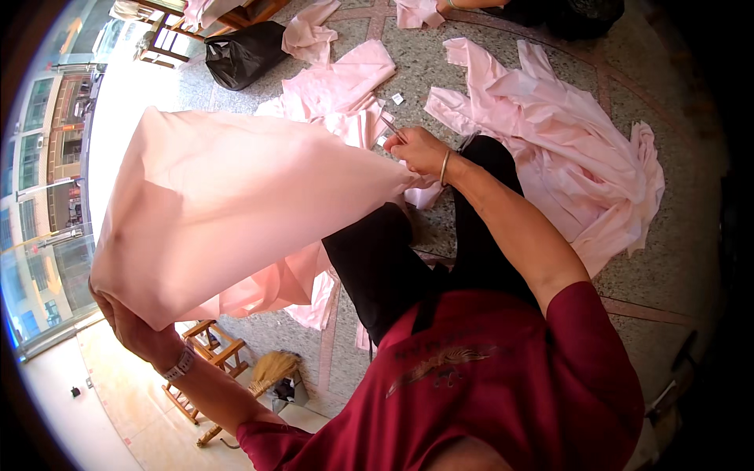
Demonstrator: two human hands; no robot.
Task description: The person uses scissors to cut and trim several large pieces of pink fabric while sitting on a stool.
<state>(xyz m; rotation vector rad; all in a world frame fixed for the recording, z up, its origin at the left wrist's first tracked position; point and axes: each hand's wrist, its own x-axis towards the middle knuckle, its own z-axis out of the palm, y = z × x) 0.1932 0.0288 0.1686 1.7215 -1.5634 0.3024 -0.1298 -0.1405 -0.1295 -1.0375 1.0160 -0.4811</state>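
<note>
A large piece of pink fabric [253, 182] is stretched out between my two hands, over and beside my left knee. My left hand [132, 329] grips its far left edge, with the fingers partly hidden behind the cloth. At the right end, my right hand [419, 152] holds a small metal tool [396, 128], seemingly thread snips or scissors, with its tip pointing up and left. That hand also touches the gathered end of the cloth. More pink cloth [265, 288] hangs below the stretched piece.
Pink garments or cloth pieces lie in a pile [554, 129] on the right and another pile [341, 82] ahead. A black plastic bag [244, 54], a wooden stool [215, 347], a straw broom [275, 366] and a bin [294, 391] stand around. Another person's hand [445, 6] is at the top.
</note>
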